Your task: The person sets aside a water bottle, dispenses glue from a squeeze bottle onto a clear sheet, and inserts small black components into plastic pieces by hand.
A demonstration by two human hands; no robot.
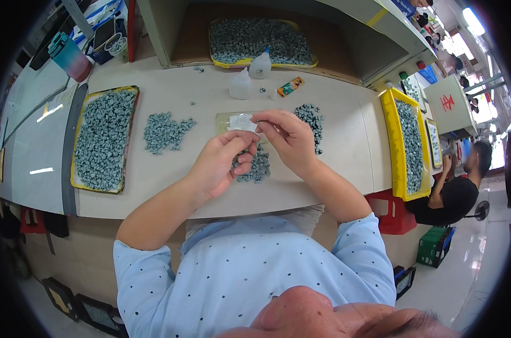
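Observation:
My left hand (224,160) and my right hand (289,139) meet above the middle of the table. Both are closed, thumb and finger pinched at nearly the same spot. Whatever lies between the fingertips is too small and hidden to name. Just behind the fingertips a white sheet (239,122) rests on a flat beige pad (224,119). Under my hands spreads a pile of small grey-green parts (258,170), partly covered by my left hand. A looser pile of similar parts (166,133) lies to the left. Darker, shinier small parts (310,119) are heaped beyond my right hand.
At left stands a yellow-edged tray (135,112) full of grey parts; a similar tray (233,63) sits in the shelf behind. A yellow basket (399,163) borders the right side. Two squeeze bottles (240,85) and an orange-green packet (291,86) stand behind my hands. A co-worker (461,191) sits right.

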